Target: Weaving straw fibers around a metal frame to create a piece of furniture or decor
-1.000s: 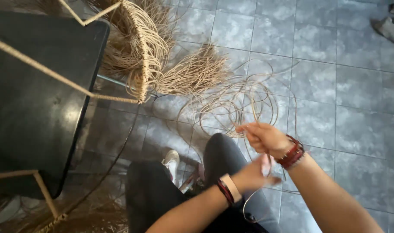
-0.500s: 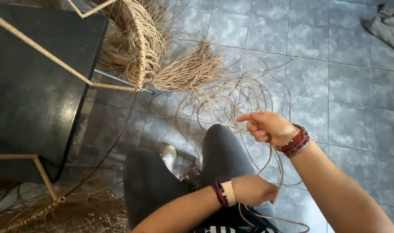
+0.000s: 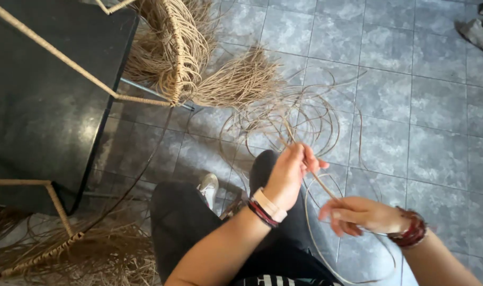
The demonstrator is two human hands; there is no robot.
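Right hand [image 3: 360, 216] nearest — fingers curled, pinching a thin rattan strand [image 3: 322, 185]. Left hand [image 3: 290, 172] grips the same strand higher up, over the knee. Beyond — loose coils [image 3: 300, 119] on grey floor tiles [image 3: 411, 106], then the half-woven wicker frame [image 3: 175, 53].

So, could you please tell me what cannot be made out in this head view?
- Head view: whether the left hand truly pinches the cane strand; its fingers curl over it.
- The right hand fingertips: motion blur.
- The grey cloth: cut off by the right edge.
- The woven frame: cut off by the top edge.
- The loose coil: strands too thin to trace ends.
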